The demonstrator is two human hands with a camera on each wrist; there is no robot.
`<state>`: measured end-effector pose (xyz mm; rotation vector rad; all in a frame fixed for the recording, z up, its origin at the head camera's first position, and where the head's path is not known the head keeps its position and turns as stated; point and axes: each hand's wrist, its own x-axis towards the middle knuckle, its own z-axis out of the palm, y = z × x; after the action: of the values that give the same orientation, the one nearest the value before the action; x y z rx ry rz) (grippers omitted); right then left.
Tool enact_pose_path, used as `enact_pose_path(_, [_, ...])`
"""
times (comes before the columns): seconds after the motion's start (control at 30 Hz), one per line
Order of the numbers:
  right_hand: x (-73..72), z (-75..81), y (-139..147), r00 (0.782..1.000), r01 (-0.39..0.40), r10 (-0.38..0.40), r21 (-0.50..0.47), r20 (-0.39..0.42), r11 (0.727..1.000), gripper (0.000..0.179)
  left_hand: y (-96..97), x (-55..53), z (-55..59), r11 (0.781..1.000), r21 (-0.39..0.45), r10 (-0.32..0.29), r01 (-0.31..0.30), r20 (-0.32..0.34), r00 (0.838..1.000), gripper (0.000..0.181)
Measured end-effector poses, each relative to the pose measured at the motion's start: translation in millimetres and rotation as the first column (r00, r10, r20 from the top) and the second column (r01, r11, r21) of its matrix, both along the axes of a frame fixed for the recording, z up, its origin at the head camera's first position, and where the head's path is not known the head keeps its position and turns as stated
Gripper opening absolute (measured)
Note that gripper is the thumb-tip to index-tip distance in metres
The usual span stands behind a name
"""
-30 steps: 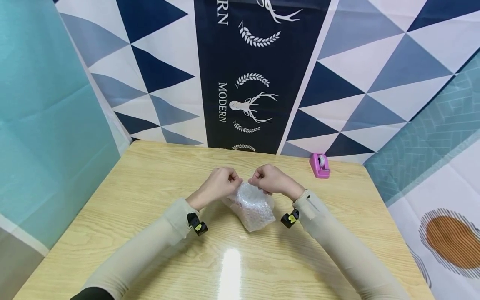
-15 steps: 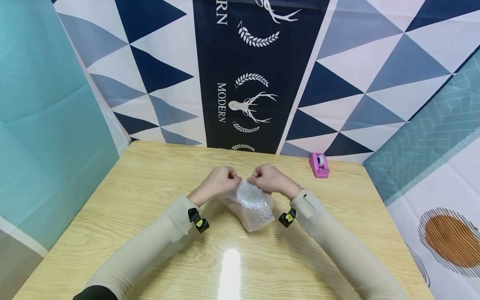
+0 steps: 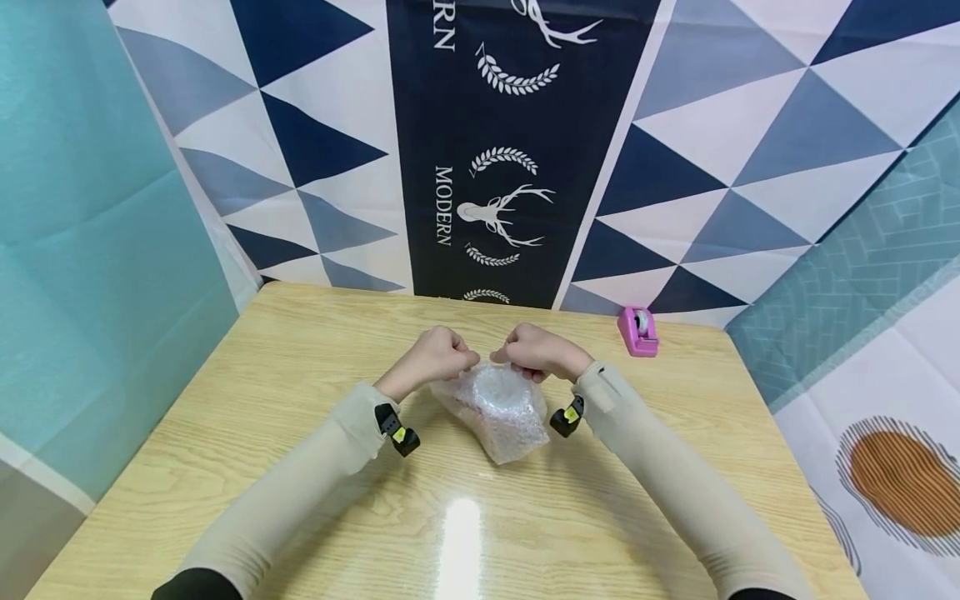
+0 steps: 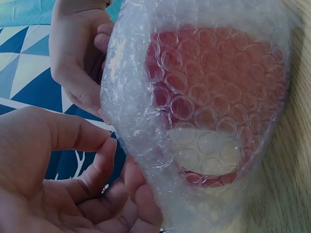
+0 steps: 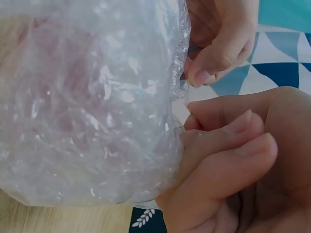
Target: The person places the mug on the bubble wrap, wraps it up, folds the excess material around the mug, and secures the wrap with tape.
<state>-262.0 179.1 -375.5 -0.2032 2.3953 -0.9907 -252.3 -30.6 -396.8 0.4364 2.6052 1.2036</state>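
A bundle of bubble wrap [image 3: 504, 408] rests on the table, with something red and pale [image 4: 209, 92] showing through the layers. My left hand [image 3: 438, 358] is at its far left edge, thumb and index fingertip pinched together right at the wrap. Across from it, my right hand [image 3: 542, 350] pinches at the far right edge, its other fingers curled against the bundle. A thin clear strip [image 5: 187, 91], like tape, shows between the two hands in the right wrist view. How much of it each hand holds is hidden.
A pink tape dispenser [image 3: 639, 332] with a roll in it stands at the back right of the wooden table [image 3: 322, 500]. Behind the table hangs a patterned cloth [image 3: 487, 125]; a teal sheet [image 3: 97, 208] borders the left side.
Both hands have lowered slightly and turned in toward the bundle, with the right hand shifting a little left. The bundle stays in nearly the same place.
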Motion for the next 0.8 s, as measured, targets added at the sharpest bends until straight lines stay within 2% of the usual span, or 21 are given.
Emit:
enact_pose_path(0.2, [-1.7, -1.2, 2.2, 0.999, 0.016, -0.015, -0.037, 0.032, 0.999, 0.042, 3.8, -4.9, -3.7, 1.000, -0.019, 0.001, 0.000, 0.025, 1.000, 0.024])
enact_pose_path(0.3, [-2.6, -2.4, 3.1, 0.999, 0.017, -0.015, -0.045, 0.036, 0.999, 0.039, 5.1, -6.7, -6.1, 1.000, -0.018, -0.009, 0.009, 0.010, 1.000, 0.023])
enact_pose_path(0.43, [-2.5, -4.1, 4.0, 0.998, 0.034, -0.031, -0.061, 0.050, 0.998, 0.036, 4.7, -6.4, -9.2, 0.996, 0.081, -0.034, 0.033, 0.014, 0.999, 0.021])
enact_pose_path(0.6, [-1.5, -3.8, 4.6, 0.997, 0.045, -0.040, -0.071, 0.065, 0.997, 0.034, 2.9, -5.6, -12.8, 0.970, 0.239, -0.064, 0.044, 0.073, 0.995, 0.022])
enact_pose_path(0.7, [-1.5, -3.5, 4.6, 0.998, 0.035, -0.031, -0.068, 0.061, 0.997, 0.035, 2.5, -5.0, -12.8, 0.962, 0.269, -0.069, 0.042, 0.091, 0.993, 0.022])
enact_pose_path(0.8, [-1.8, -3.0, 4.2, 0.998, 0.034, -0.031, -0.060, 0.056, 0.998, 0.035, 2.6, -3.5, -10.1, 0.967, 0.250, -0.069, 0.046, 0.083, 0.994, 0.021])
